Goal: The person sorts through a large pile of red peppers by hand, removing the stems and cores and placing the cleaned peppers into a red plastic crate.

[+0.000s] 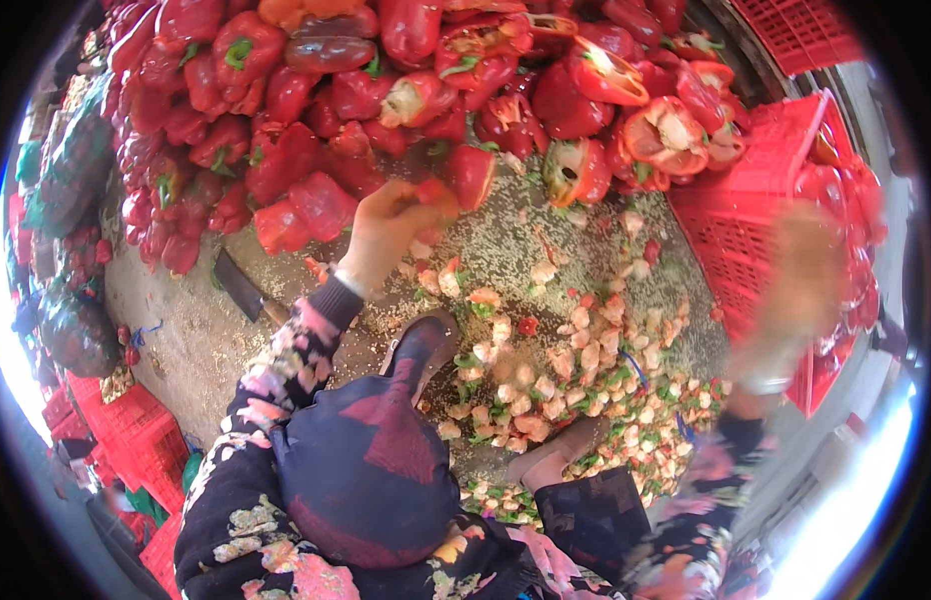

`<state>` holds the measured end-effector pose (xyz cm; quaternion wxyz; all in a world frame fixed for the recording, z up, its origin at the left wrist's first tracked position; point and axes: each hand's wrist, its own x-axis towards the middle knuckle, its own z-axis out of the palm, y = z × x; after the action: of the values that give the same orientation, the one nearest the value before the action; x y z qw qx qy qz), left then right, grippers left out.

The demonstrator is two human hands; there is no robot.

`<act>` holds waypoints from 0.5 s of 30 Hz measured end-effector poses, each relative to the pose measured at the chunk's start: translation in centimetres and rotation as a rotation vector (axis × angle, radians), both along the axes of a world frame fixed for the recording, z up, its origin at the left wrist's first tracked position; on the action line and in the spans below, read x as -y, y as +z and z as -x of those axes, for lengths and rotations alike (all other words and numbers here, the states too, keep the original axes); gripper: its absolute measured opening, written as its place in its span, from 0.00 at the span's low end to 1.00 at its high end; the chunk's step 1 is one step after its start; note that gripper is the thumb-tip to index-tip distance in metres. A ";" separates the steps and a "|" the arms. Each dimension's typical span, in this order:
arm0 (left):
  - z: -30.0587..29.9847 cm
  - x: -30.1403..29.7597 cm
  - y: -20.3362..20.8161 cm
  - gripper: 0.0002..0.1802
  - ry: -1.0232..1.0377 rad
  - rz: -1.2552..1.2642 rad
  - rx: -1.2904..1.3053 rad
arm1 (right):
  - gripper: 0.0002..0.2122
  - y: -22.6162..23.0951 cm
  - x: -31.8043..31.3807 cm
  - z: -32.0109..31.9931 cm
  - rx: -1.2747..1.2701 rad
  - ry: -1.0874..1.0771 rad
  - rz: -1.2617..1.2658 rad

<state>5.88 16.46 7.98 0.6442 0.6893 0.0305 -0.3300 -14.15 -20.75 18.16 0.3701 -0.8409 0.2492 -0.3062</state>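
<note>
My left hand is closed, its fingertips on a blurred red piece of bell pepper at the near edge of the pepper heap. A cut red pepper lies just beyond those fingers. At the right, my right hand is smeared by motion above a red plastic crate; its fingers cannot be made out. Red peppers fill that crate. On the ground left of my left forearm lies a knife with a broad dark blade and a wooden handle.
A large heap of red peppers, some cut open, spreads across the far side. Cut-out pepper cores and pale seeds litter the ground around my shoes. More red crates stand at the left and far right.
</note>
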 end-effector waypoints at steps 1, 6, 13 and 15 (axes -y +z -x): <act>1.0 0.1 1.4 0.10 -0.018 0.034 -0.088 | 0.15 -2.0 -4.5 -0.9 0.022 0.204 -0.368; 4.9 0.9 5.4 0.09 -0.636 -0.142 0.953 | 0.21 -4.6 -22.2 -4.3 -0.112 0.228 -1.739; 4.8 -0.2 6.8 0.08 -0.713 0.323 0.535 | 0.15 -5.8 -22.2 -3.2 -0.038 0.557 -0.326; 5.4 -1.1 9.6 0.10 -0.300 0.454 -0.286 | 0.19 -3.5 -22.7 -3.3 -0.043 0.446 -0.714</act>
<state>0.49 17.54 17.59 0.7150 0.4714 -0.0558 -0.5132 -10.82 1.95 14.63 0.6900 -0.6996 0.1590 -0.0953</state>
